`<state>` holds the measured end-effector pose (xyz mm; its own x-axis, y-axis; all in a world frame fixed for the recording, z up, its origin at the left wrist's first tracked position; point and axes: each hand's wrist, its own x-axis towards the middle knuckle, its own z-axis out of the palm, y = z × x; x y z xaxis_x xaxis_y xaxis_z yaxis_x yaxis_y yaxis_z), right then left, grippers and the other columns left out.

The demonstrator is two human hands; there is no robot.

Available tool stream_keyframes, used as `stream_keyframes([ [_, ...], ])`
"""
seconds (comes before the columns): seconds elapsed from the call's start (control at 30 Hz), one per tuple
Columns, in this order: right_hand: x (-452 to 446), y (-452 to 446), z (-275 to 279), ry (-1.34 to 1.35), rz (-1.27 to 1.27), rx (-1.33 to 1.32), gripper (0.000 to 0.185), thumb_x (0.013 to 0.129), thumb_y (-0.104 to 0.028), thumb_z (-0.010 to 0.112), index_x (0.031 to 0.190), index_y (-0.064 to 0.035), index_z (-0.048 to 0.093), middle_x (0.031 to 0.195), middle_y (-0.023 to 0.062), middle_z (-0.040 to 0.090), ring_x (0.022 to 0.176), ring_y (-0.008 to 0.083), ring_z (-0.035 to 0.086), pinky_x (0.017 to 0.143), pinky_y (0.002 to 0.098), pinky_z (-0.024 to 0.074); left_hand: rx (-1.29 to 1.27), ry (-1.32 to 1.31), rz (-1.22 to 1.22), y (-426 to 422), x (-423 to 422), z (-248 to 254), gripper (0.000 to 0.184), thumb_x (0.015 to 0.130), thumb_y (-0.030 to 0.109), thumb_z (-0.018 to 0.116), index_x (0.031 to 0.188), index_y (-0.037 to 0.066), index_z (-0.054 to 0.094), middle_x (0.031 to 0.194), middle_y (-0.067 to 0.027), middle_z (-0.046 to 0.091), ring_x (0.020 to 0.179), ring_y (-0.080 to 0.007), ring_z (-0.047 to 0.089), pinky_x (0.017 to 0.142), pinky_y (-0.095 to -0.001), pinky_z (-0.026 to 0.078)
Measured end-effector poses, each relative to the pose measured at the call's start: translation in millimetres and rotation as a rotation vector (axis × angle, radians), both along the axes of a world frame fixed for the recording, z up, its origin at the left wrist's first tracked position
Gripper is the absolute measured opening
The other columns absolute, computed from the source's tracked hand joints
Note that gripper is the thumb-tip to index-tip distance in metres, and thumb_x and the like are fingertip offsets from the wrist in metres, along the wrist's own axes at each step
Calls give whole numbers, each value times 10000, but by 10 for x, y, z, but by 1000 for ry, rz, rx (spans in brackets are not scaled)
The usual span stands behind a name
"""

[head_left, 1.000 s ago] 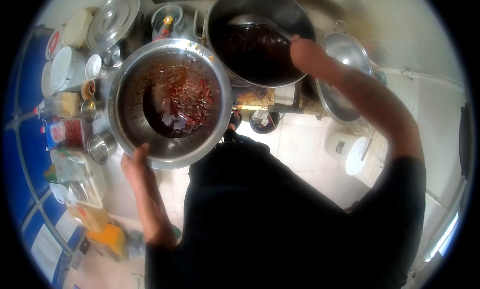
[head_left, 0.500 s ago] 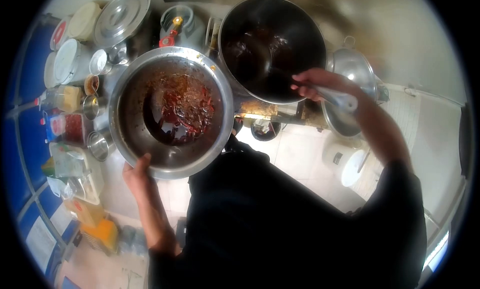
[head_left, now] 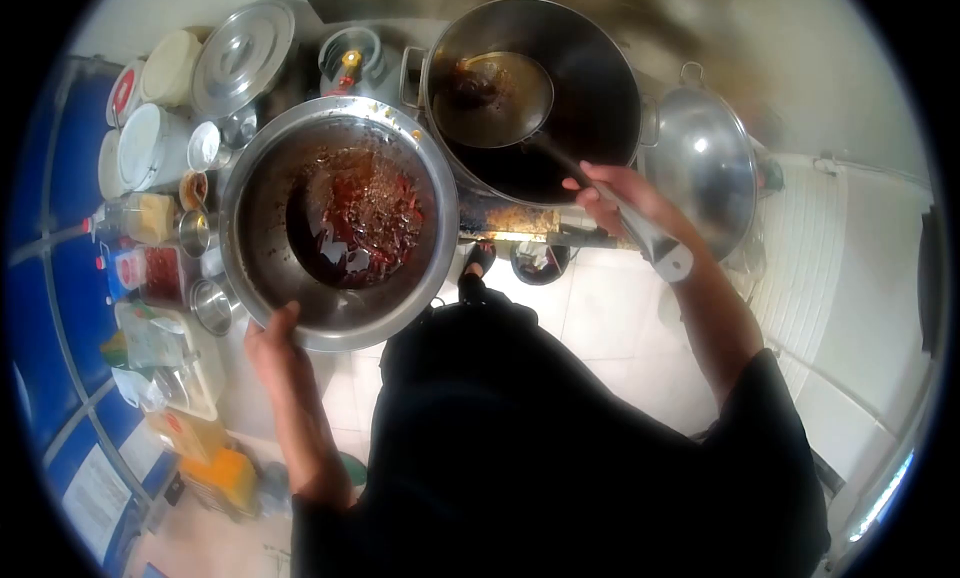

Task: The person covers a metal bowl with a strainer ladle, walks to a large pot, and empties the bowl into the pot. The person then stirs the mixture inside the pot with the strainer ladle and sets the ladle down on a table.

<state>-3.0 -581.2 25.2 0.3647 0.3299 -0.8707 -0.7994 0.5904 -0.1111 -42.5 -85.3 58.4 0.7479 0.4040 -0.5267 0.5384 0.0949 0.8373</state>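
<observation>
My left hand [head_left: 277,344] grips the lower rim of a wide steel basin [head_left: 338,318], which holds dark oily liquid with red chili pieces [head_left: 372,223]. My right hand [head_left: 628,200] is closed round the handle of a large round strainer or ladle [head_left: 493,100]. Its round head is over the left part of a deep dark pot [head_left: 600,88], with some dark bits in it. The end of the handle sticks out past my right wrist. Basin and pot are side by side, the basin at the left.
Left of the basin are a steel lid [head_left: 243,58], white tubs [head_left: 153,146], small steel cups and a gas cylinder [head_left: 372,70] with a red and yellow valve. Another steel pan [head_left: 702,168] is right of the pot. A bin [head_left: 540,263] stands on the floor below.
The strainer or ladle head has risen out of the pot's dark contents and moved left, nearer the basin. My right hand has shifted lower. My left hand still holds the basin.
</observation>
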Motion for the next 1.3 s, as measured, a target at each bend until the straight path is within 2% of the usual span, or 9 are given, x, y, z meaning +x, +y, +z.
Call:
stream_keyframes([
  [0.13,-400,2,-49,-55,-83,-72,386,1081,-338,568,1254,4,526,762,26,571,442,92,479,377,239,401,-34,-29,-14,54,-30,-29,371,862,100,685,1191,-71,667,1098,-127,704,1010,-213,635,945,-328,455],
  [0.43,-836,-276,39,-277,-11,45,374,1112,-321,477,1251,-21,651,732,-8,511,441,100,494,349,248,340,-86,-62,-21,99,60,-35,301,873,72,689,1149,-46,659,1016,-104,692,916,-187,638,855,-303,487],
  [0.73,-1197,-106,426,-365,-17,-76,390,1108,-318,483,1337,-12,559,721,-13,498,421,71,460,338,232,346,-115,-91,-31,87,157,25,287,863,41,692,1133,-47,655,982,-116,691,898,-197,647,800,-313,502],
  [0.9,-1544,166,716,-397,-65,-130,396,1098,-311,497,1345,-4,543,725,-2,514,407,70,447,340,232,361,-158,-105,-102,195,285,-23,266,839,29,700,1091,-43,656,938,-82,661,864,-177,615,766,-309,484],
  [0.93,-1612,253,814,-402,-82,-183,403,1091,-313,512,1340,2,546,722,1,517,407,74,449,342,231,368,-137,-103,-87,180,310,-41,240,824,52,712,1051,-7,656,854,-36,631,736,-130,565,660,-284,445],
  [0.97,-1683,351,922,-407,-97,-234,410,1083,-316,526,1334,8,549,719,5,520,408,78,452,344,230,374,-143,-110,-83,177,316,-16,240,824,52,712,1051,-7,656,854,-36,631,736,-130,565,660,-284,445],
  [1.07,-1877,689,1339,-465,-100,-382,423,1058,-278,578,1349,28,547,700,15,518,387,90,480,335,233,402,-52,-87,-163,253,376,-75,206,797,91,730,981,54,648,736,18,580,546,-58,418,502,-254,299],
  [1.23,-2099,1391,1855,-574,-3,-669,433,1000,-156,637,1378,29,533,672,34,521,376,108,502,334,241,411,-69,-126,-254,311,423,-88,217,819,96,728,1019,37,671,834,-30,641,723,-138,575,605,-293,431],
  [1.3,-2149,1683,1886,-567,173,-846,447,990,-127,637,1390,29,512,681,40,533,391,113,515,350,248,407,-110,-149,-259,346,445,-185,200,836,85,710,1025,19,704,855,-50,680,739,-142,620,626,-286,465],
])
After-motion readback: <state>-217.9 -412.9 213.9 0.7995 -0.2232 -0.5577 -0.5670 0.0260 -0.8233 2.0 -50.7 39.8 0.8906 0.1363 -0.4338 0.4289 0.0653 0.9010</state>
